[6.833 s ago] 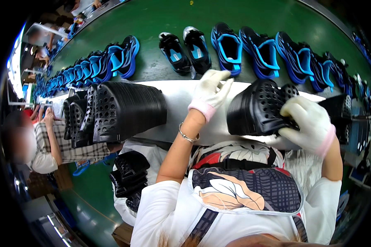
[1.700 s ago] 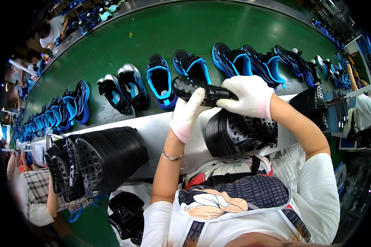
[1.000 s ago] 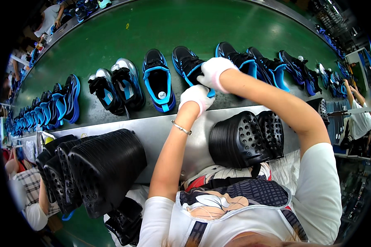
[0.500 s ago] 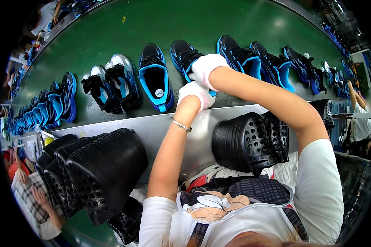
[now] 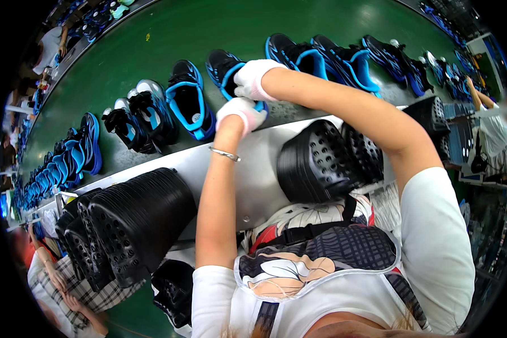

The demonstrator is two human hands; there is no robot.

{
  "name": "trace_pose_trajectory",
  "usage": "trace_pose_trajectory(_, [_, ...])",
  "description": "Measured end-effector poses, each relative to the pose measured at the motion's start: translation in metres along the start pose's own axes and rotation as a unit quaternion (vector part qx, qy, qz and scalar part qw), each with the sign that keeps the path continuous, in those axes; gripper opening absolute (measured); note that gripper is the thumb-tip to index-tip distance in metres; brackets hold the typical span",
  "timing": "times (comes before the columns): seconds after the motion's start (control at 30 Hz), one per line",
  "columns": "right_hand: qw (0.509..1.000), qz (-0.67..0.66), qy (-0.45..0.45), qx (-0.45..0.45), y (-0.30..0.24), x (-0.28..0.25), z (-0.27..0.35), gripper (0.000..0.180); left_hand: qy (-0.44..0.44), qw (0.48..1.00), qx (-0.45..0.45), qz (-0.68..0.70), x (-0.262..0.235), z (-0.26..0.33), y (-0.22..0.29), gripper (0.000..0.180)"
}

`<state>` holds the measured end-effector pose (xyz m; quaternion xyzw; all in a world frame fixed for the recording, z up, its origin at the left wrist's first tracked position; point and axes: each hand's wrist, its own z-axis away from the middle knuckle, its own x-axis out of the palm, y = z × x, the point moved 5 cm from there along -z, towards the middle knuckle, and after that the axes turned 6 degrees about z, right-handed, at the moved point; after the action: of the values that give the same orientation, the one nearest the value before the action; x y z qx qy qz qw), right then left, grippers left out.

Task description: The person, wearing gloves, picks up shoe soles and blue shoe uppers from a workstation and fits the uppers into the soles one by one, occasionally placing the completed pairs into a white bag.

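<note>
A black sneaker with a bright blue lining [image 5: 222, 63] sits on the green surface [image 5: 219, 22], toe pointing away from me. My right hand [image 5: 254, 79], in a white glove, is closed at the side of its opening. My left hand [image 5: 242, 114], gloved too, grips at its heel, right below the right hand. Between them the two hands cover the back of the sneaker, and their fingertips are partly hidden. Just left stands another black and blue sneaker [image 5: 190, 96], its opening facing me. To the right is a pair of similar sneakers [image 5: 296, 53].
Nested black perforated plastic pieces lie in a left stack [image 5: 146, 219] and a right stack [image 5: 321, 160] on the metal ledge [image 5: 253, 174]. Grey-toed sneakers [image 5: 146, 115] and a row of blue-lined ones [image 5: 67, 158] stand farther left. Other people work at both sides.
The whole view has shifted and tilted, so the sneakers and my hands appear farther left and higher. Both hands stay at the same sneaker.
</note>
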<state>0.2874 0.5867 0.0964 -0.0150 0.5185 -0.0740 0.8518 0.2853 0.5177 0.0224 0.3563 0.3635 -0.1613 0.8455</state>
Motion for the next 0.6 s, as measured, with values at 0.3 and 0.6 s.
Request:
trace_pose_trajectory(0.3, [0.977,-0.096,0.174,-0.080,0.037,-0.032,0.217,0.030,-0.024,0.996,-0.038,0.077,-0.013,0.033,-0.008,0.040])
trace_pose_trajectory(0.6, [0.964,-0.076,0.237,-0.089,0.041,0.011,0.305,0.034,-0.022,0.994,-0.088,0.061,-0.013,0.034,0.004,0.053])
